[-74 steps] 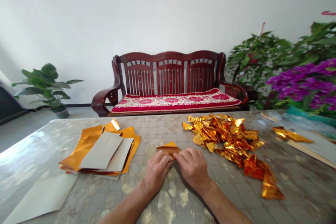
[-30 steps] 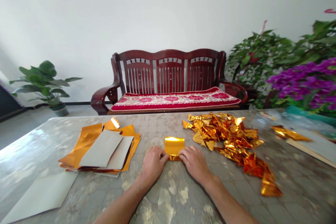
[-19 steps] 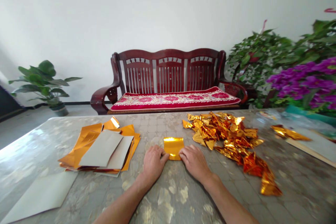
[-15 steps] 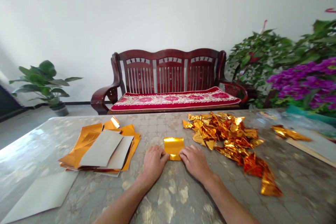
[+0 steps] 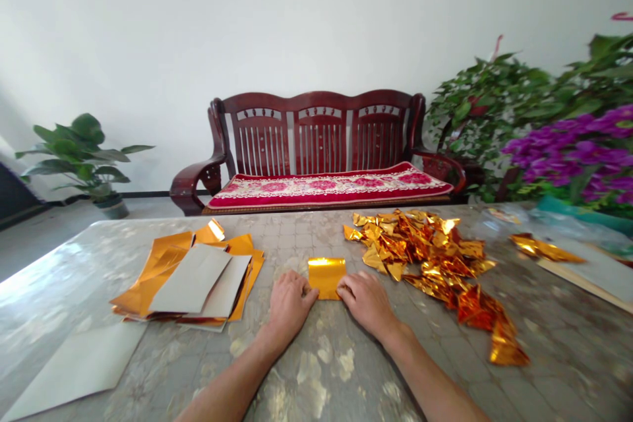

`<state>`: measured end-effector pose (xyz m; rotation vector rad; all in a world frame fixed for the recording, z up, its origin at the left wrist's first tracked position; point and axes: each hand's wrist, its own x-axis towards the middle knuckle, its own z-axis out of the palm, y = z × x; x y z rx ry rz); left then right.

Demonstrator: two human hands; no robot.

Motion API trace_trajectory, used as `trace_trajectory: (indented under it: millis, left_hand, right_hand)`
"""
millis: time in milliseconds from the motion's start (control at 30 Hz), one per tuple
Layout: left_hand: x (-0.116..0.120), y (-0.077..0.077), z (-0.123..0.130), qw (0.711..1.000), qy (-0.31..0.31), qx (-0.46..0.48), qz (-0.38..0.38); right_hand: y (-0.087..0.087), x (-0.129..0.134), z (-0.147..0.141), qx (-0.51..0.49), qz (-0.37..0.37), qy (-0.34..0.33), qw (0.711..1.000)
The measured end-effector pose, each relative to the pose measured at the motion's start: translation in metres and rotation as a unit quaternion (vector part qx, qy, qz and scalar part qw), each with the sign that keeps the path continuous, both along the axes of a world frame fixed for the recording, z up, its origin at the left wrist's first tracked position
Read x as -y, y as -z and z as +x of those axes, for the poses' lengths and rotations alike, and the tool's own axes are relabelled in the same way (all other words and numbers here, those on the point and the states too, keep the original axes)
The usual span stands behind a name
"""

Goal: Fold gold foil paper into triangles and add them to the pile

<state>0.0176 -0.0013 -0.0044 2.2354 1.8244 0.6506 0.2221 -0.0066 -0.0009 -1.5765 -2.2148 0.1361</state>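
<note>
A small gold foil sheet (image 5: 327, 277), its far edge curled, lies on the patterned table between my hands. My left hand (image 5: 291, 297) pinches its near left corner. At the near right corner, my right hand (image 5: 364, 297) has its fingers pressed together on the foil. To the left sits a loose stack of gold and pale sheets (image 5: 190, 280), with one pale sheet (image 5: 84, 366) lying apart nearer the front. A heap of folded gold foil pieces (image 5: 425, 247) spreads to the right, trailing toward the front.
Plastic wrapping (image 5: 499, 221), a gold piece (image 5: 546, 249) and a pale board (image 5: 601, 273) lie at the far right, near purple flowers (image 5: 576, 151). Behind the table (image 5: 291, 231) stands a dark wooden bench (image 5: 321, 142). A potted plant (image 5: 89, 158) is at the left.
The bright fold or shine along the near edge of the foil sheet has gone, and that edge looks flatter. Both hands have hardly moved.
</note>
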Motion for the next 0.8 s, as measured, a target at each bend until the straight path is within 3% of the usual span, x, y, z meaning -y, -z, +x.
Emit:
trace_trajectory:
  millis: [800]
  left_hand:
    - [0.0053, -0.0026, 0.0001, 1.0, -0.021, -0.012, 0.005]
  right_hand:
    - [-0.0002, 0.0011, -0.0024, 0.003, 0.005, 0.024, 1.0]
